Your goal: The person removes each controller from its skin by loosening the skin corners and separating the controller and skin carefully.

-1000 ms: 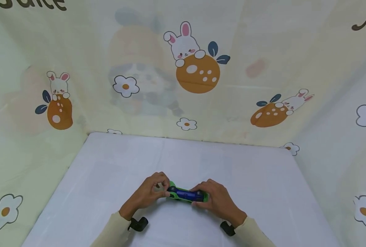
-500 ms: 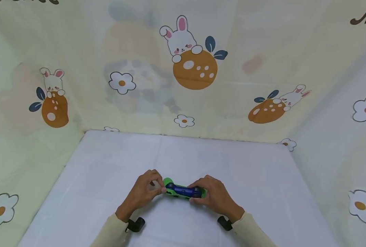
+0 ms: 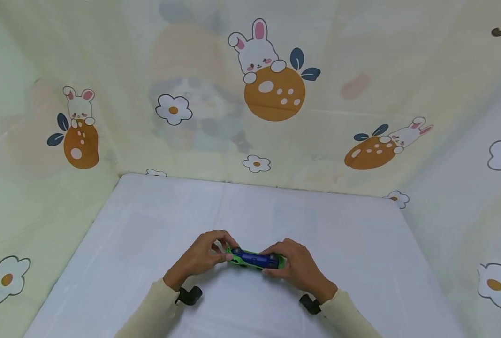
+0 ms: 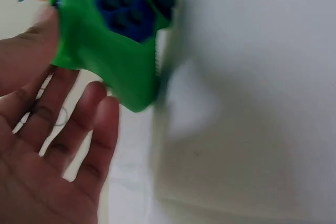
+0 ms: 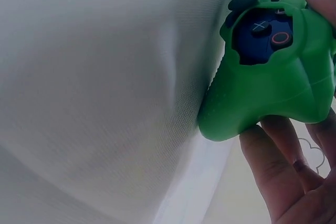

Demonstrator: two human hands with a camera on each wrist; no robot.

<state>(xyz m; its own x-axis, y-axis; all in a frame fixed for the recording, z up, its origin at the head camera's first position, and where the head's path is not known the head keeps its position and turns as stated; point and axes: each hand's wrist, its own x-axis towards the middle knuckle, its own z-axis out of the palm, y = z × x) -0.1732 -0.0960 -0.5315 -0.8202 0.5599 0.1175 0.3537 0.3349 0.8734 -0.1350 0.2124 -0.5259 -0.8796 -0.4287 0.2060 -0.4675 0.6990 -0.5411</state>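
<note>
A dark blue game controller (image 3: 256,259) in a green silicone cover (image 4: 113,59) is held low over the white table, its long side running left to right. My left hand (image 3: 201,256) pinches the cover at the left end between thumb and fingers. At the opposite end, my right hand (image 3: 299,265) grips the controller, with the thumb on the near side. The directional buttons (image 4: 122,11) show through one opening of the cover. Through another, the right wrist view shows face buttons (image 5: 270,34) marked with a cross and a circle.
A white cloth covers the table (image 3: 242,211). Behind it hangs a patterned curtain (image 3: 301,155) with rabbits, oranges and flowers, which continues along both sides. Black wrist cameras sit on both wrists, the left camera (image 3: 190,295) near the table.
Half a second ago the green cover bulged up from the controller's left end beside my left fingers; now it lies closer and my left hand has moved right onto it. The right hand keeps its grip.
</note>
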